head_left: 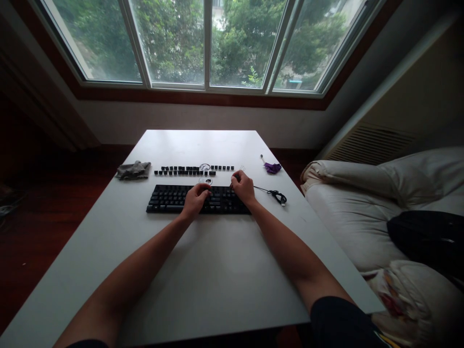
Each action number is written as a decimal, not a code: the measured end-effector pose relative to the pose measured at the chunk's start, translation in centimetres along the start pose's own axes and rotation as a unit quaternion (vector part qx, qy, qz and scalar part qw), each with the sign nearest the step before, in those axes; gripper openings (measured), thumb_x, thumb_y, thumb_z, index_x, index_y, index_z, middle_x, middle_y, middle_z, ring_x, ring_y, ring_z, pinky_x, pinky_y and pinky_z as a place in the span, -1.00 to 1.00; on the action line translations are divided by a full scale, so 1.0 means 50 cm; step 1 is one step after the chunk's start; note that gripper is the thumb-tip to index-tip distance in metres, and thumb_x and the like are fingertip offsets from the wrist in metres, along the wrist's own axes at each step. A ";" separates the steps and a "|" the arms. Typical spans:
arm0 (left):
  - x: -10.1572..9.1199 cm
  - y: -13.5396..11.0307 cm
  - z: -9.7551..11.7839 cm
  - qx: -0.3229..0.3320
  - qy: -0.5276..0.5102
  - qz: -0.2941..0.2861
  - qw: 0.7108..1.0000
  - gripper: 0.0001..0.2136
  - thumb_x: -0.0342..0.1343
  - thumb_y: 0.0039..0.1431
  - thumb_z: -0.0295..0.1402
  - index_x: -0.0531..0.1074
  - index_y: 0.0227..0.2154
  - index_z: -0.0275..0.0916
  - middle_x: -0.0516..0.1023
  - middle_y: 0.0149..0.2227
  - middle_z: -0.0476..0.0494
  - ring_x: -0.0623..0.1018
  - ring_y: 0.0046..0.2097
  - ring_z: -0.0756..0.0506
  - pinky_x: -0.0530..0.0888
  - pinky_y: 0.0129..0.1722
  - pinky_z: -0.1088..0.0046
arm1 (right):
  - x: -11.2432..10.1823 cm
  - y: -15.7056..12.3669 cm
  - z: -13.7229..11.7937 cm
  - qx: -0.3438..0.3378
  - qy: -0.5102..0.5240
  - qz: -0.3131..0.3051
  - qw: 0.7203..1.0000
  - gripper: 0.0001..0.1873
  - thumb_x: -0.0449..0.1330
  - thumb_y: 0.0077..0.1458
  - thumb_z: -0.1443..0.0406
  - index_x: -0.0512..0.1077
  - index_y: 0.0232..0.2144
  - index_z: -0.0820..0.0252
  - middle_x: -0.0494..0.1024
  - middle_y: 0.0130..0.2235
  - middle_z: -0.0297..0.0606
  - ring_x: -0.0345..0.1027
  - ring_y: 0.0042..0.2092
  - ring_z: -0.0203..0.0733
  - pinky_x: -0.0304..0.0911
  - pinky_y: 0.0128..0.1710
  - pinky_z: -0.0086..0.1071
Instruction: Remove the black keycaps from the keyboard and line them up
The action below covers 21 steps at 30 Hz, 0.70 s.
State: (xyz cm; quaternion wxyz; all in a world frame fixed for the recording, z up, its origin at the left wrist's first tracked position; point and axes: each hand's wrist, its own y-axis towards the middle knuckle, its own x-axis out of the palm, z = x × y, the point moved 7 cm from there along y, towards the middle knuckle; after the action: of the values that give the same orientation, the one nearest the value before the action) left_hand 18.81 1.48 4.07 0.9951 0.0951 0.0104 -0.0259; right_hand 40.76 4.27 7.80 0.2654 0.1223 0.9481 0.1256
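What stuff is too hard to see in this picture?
In the head view:
Keyboard: parts are hidden behind the left hand and right hand.
Loose keys: any letters are too small to read.
Whether either hand holds anything: too small and dark.
Dark thing at the right: cut off by the picture's edge.

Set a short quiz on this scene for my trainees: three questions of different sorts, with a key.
1. Multiple choice: what lies near the left edge of the table? A) a mug B) a grey cloth C) a stapler

2. True or false: the loose keycaps lie between the person and the keyboard.

3. Short answer: which of the person's hands is nearer the bundled cable?

Key:
1. B.
2. False; the loose keycaps lie in rows beyond the keyboard.
3. The right hand.
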 end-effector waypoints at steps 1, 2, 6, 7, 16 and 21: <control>-0.001 0.002 0.000 -0.004 -0.013 0.001 1.000 -0.83 0.16 0.13 -0.37 0.51 -0.19 -0.21 0.61 -0.15 -0.12 0.62 -0.18 -0.09 0.50 -0.07 0.35 | -0.002 0.001 0.005 0.003 -0.021 0.002 1.000 -0.82 0.10 0.12 0.20 0.45 -0.30 0.12 0.55 -0.46 -0.28 0.48 -0.35 -0.11 0.35 -0.26 -0.31; -0.001 0.003 0.001 -0.007 -0.023 0.000 1.000 -0.82 0.17 0.12 -0.38 0.49 -0.19 -0.22 0.61 -0.13 -0.13 0.62 -0.18 -0.08 0.50 -0.07 0.35 | -0.002 0.003 0.010 0.006 -0.038 0.003 0.999 -0.83 0.10 0.11 0.21 0.46 -0.30 0.11 0.56 -0.45 -0.28 0.48 -0.33 -0.10 0.34 -0.24 -0.31; -0.002 0.006 0.004 -0.021 -0.049 -0.012 0.998 -0.78 0.14 0.18 -0.32 0.43 -0.12 -0.22 0.61 -0.13 -0.16 0.62 -0.24 -0.05 0.53 -0.13 0.36 | 0.001 0.007 0.024 0.015 -0.082 0.001 0.997 -0.82 0.08 0.12 0.23 0.46 -0.29 0.11 0.57 -0.42 -0.27 0.47 -0.30 -0.09 0.32 -0.21 -0.31; -0.002 0.007 0.005 -0.025 -0.050 -0.015 0.998 -0.76 0.13 0.21 -0.30 0.42 -0.09 -0.22 0.62 -0.14 -0.16 0.62 -0.27 -0.04 0.53 -0.16 0.37 | 0.003 0.008 0.028 0.016 -0.090 0.001 0.996 -0.82 0.08 0.12 0.23 0.46 -0.28 0.11 0.57 -0.42 -0.26 0.47 -0.30 -0.09 0.31 -0.21 -0.32; -0.004 0.044 0.019 -0.045 -0.041 -0.016 0.998 -0.68 0.15 0.23 -0.10 0.41 -0.16 -0.28 0.65 -0.30 -0.18 0.57 -0.41 0.00 0.44 -0.37 0.49 | 0.015 0.006 0.048 -0.016 -0.104 0.031 0.994 -0.79 0.04 0.18 0.21 0.42 -0.24 0.13 0.54 -0.41 -0.26 0.44 -0.34 -0.10 0.25 -0.21 -0.32; 0.018 0.109 0.023 -0.056 -0.034 -0.037 0.997 -0.65 0.28 0.10 -0.18 0.39 -0.16 -0.28 0.65 -0.29 -0.20 0.56 -0.39 0.00 0.43 -0.37 0.49 | 0.013 0.005 0.054 -0.019 -0.084 0.037 0.996 -0.79 0.04 0.18 0.20 0.42 -0.25 0.13 0.53 -0.42 -0.27 0.43 -0.35 -0.11 0.24 -0.22 -0.33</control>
State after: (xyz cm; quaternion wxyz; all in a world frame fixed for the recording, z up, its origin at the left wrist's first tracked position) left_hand 20.00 6.54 6.18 0.9970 0.0375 -0.0183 -0.0649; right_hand 41.73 5.17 5.33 0.3419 0.1624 0.9146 0.1427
